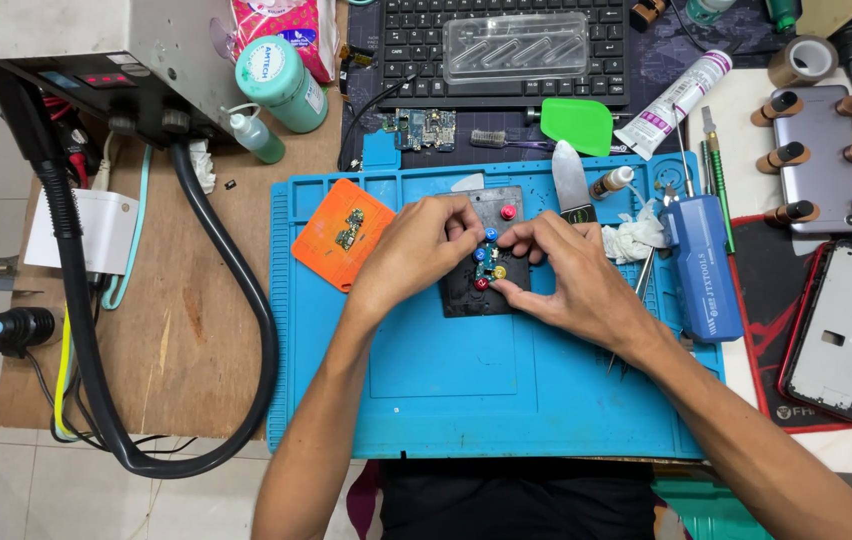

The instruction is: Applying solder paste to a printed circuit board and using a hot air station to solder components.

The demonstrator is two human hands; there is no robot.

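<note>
Head view: both hands over black fixture plate [466, 292] near centre of blue silicone mat [506, 380], small circuit board [489, 268] seated on plate between coloured clamp knobs. Left hand [416, 250] curled, fingertips pinching at blue knob [491, 234] and board's upper edge; right hand [571, 270] curled too, fingertips [506, 287] bearing on board's right side by yellow knob [500, 272]. Exact grip partly hidden by fingers, so holding versus merely pressing cannot be told for certain. Judgement on doing it well: keep board flat on plate, one hand steadying while the other sets a knob, finger pressure on board edges only, not on components; tweezers [636, 300] just right of right wrist worth using for anything too small for fingertips. Counts, visible only: blue knobs 2, red knobs 2 (one by board [482, 284], one spare [508, 212] at upper plate), yellow knob 1; circuit boards 3 — one on plate, one on orange pad [331, 245], one bare board [424, 129] above mat. Keyboard [506, 75] 1 with clear plastic tray [516, 45] on it. Green spudger blade [576, 125] 1, white tube [674, 102] 1, blue tool case [701, 265] 1, teal can [281, 82] 1, small dropper bottle [256, 135] 1, tape roll [802, 60] 1. Phone backs 2: grey one [826, 150] ringed by 6 wooden-handled clamps, red-framed one [846, 330] lower right. Black hose [236, 300] 1, looping over wooden surface [176, 330] from hot-air station [96, 50].
</note>
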